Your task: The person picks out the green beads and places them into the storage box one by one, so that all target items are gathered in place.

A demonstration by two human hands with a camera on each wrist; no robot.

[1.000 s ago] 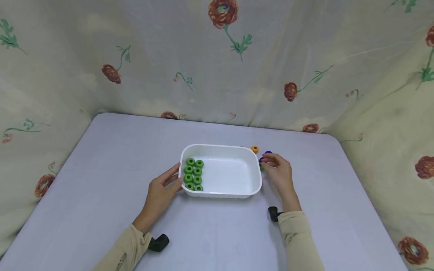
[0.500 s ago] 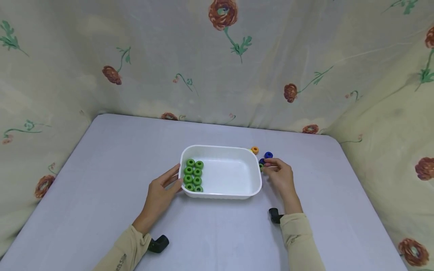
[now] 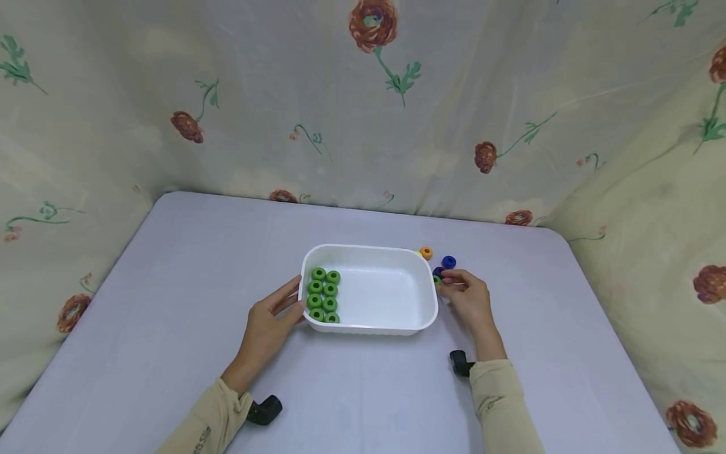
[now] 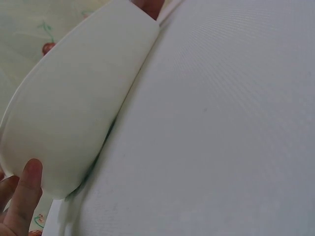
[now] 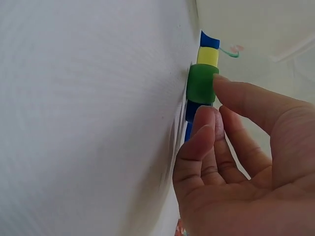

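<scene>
In the head view a white rectangular tray [image 3: 368,325] holds several green ring-shaped beads [image 3: 330,289] in two columns at its left end. My left hand [image 3: 269,328] rests on the tray's left side, with extended fingers touching the outer wall; the left wrist view shows a fingertip against that wall. Beyond the tray's right side, my right hand [image 3: 467,299] has its thumb and fingertips around a green bead [image 5: 202,83]. That bead stands on the table, partly hidden by the tray in the head view. A blue bead [image 3: 438,271] lies beside the fingertips.
Another blue bead [image 3: 449,261] and an orange bead [image 3: 426,252] lie behind the right hand. A yellow bead [image 5: 207,56] is mostly hidden by the tray in the head view. Floral cloth [image 3: 340,113] hangs behind the pale table [image 3: 198,252].
My right hand has shifted slightly toward me, from the blue beads to the green bead. The rear blue bead shows more fully now. My left hand and the tray stay in place.
</scene>
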